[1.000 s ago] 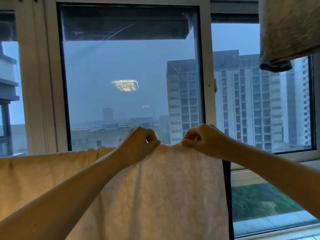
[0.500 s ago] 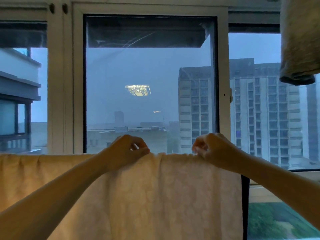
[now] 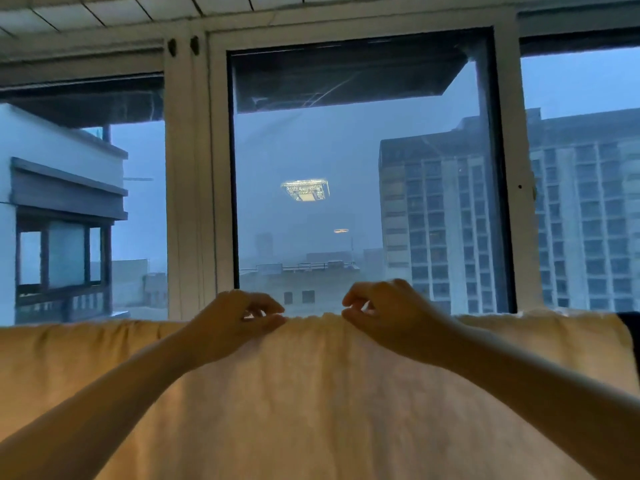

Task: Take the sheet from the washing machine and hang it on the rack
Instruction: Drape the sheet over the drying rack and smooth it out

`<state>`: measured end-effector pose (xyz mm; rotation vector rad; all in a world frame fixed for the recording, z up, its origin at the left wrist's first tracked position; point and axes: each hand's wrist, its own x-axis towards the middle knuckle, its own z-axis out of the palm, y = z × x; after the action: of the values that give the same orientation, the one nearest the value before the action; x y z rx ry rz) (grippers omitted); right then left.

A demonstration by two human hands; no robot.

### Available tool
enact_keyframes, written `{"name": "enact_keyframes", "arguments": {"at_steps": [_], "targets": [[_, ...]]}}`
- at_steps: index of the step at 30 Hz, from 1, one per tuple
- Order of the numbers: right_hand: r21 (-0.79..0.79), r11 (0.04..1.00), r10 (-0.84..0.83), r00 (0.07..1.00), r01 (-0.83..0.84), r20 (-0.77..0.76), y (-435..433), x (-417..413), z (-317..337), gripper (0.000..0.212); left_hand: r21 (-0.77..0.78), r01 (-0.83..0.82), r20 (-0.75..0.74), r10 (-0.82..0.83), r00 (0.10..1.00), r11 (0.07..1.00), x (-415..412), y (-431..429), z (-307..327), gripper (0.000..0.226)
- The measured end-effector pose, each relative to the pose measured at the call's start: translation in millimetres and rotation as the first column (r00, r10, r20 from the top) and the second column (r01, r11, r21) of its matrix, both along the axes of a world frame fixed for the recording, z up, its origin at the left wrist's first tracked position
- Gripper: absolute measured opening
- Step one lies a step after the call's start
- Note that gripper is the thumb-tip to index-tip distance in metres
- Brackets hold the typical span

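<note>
Sheet hangs at 6 o'clock; left hand and, at its 3 o'clock, right hand both pinch its top fold.

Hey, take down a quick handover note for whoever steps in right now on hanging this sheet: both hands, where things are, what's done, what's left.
The left hand pinches the top fold of the sheet.
The right hand pinches the same fold, a gap apart from the left.
The sheet is draped in front of the window; the rack is hidden under it.
Done: sheet is over the rack.
Left: probably smooth the rippled fold outward, then let go.
</note>
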<state>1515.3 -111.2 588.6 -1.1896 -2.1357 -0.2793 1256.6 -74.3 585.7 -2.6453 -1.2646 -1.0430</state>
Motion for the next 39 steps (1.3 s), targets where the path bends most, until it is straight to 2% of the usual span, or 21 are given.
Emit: {"name": "enact_keyframes", "arguments": {"at_steps": [2,5,9,13,18,21,23,26,30,32,36,39], "targets": [[0.001,1.000,0.007,1.000,-0.007,-0.010,4.7,-24.2,-0.3,0.030,0.018,0.032,0.040,-0.032,0.999,0.999,-27.8,4.3,0.1,0.063],[-0.001,1.000,-0.019,1.000,0.019,-0.005,13.0,-58.1,-0.6,0.031,-0.006,0.112,0.168,-0.109,0.980,0.994,-68.6,15.1,-8.5,0.041],[0.033,0.999,-0.033,0.998,0.031,0.051,26.2,-99.9,-10.7,0.022,0.090,0.171,0.185,-0.186,0.965,0.981,-96.0,29.7,-15.6,0.055],[0.047,0.997,-0.062,0.996,0.065,-0.068,31.5,-118.6,-13.4,0.009,0.122,0.108,0.217,-0.133,0.967,0.987,-92.8,38.2,-16.0,0.011],[0.089,0.980,-0.167,0.982,0.175,-0.091,29.7,-124.6,-13.5,0.010,0.182,0.047,0.224,-0.088,0.971,0.982,-83.3,41.8,-17.7,0.021],[0.102,0.968,-0.212,0.967,0.228,-0.143,27.8,-118.7,-8.5,0.010,0.152,0.080,0.259,-0.117,0.959,0.985,-72.8,41.3,-11.9,0.017],[0.127,0.955,-0.251,0.959,0.268,-0.131,24.0,-110.8,-3.6,0.011,0.217,0.027,0.230,-0.077,0.970,0.976,-62.0,38.7,-6.9,0.017],[0.131,0.934,-0.328,0.943,0.332,-0.051,14.9,-98.4,0.8,0.011,0.243,0.029,0.193,-0.077,0.978,0.970,-47.5,36.9,-1.9,0.013],[0.199,0.882,-0.461,0.870,0.427,0.178,5.3,-90.1,-3.0,0.015,0.122,0.153,0.097,-0.166,0.981,0.981,-47.3,34.0,2.4,0.013],[0.182,0.896,-0.435,0.880,0.404,0.190,2.6,-91.4,-1.1,0.014,0.095,0.170,0.045,-0.175,0.984,0.981,-61.0,30.6,3.5,0.012],[0.122,0.941,-0.331,0.934,0.316,0.135,4.3,-107.0,1.0,0.011,0.070,0.154,0.083,-0.160,0.984,0.986,-99.6,31.1,1.8,0.007],[0.093,0.959,-0.276,0.953,0.266,0.124,12.2,-120.5,-1.7,0.020,0.036,0.131,0.072,-0.134,0.988,0.991,-119.8,28.7,-3.1,0.022]]}}
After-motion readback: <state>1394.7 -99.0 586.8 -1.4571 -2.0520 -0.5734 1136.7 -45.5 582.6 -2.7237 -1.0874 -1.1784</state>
